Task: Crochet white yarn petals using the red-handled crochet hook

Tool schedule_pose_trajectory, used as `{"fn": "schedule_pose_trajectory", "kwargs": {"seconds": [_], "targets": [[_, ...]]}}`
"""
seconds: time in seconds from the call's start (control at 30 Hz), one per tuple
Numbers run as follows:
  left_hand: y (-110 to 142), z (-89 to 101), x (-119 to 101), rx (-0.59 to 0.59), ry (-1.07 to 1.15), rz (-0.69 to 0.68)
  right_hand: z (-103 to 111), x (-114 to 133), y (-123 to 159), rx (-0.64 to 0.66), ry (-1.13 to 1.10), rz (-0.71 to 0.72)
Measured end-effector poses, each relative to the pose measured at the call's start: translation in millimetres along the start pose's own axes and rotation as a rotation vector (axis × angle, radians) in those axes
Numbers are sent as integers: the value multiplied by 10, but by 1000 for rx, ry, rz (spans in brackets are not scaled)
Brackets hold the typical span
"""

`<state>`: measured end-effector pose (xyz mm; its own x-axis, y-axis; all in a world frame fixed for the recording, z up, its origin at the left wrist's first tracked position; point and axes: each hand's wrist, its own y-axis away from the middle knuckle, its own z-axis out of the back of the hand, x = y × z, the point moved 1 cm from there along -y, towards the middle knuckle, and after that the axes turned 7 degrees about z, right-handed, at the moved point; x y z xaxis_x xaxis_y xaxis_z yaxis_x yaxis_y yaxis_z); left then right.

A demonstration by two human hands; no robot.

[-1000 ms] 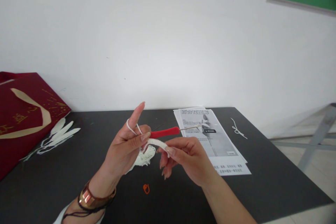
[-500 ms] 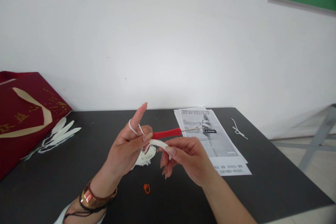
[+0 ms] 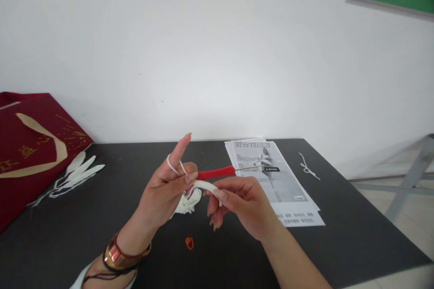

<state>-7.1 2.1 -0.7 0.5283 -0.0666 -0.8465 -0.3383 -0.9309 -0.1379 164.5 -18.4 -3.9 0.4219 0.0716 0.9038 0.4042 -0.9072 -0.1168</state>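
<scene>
My left hand (image 3: 171, 185) pinches a red-handled crochet hook (image 3: 216, 173) together with one end of a narrow white crocheted strip (image 3: 204, 184). A strand of white yarn loops round its raised index finger. The hook's thin metal shaft points right, over the printed sheets. Between thumb and fingers, my right hand (image 3: 242, 203) grips the other end of the strip, which arches between both hands. Behind and below the left fingers lies a bundle of white yarn (image 3: 190, 202), partly hidden. An orange stitch marker (image 3: 189, 243) rests on the dark table below the hands.
Printed sheets (image 3: 294, 219) with a flower picture lie at the right on the black table (image 3: 352, 244). White crocheted petals (image 3: 79, 174) sit at the left beside a dark red gift bag (image 3: 30, 144). A short white yarn piece (image 3: 308, 169) lies far right. A white wall stands behind.
</scene>
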Motion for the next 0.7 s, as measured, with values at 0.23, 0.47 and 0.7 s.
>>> {"fn": "schedule_pose_trajectory", "kwargs": {"seconds": [0.23, 0.47, 0.7], "targets": [[8, 18, 15, -3, -14, 12, 0, 3, 6, 1, 12, -5], [10, 16, 22, 12, -11, 6, -3, -10, -1, -17, -12, -4], [5, 17, 24, 21, -19, -5, -2, -2, 0, -30, -16, 2]]}}
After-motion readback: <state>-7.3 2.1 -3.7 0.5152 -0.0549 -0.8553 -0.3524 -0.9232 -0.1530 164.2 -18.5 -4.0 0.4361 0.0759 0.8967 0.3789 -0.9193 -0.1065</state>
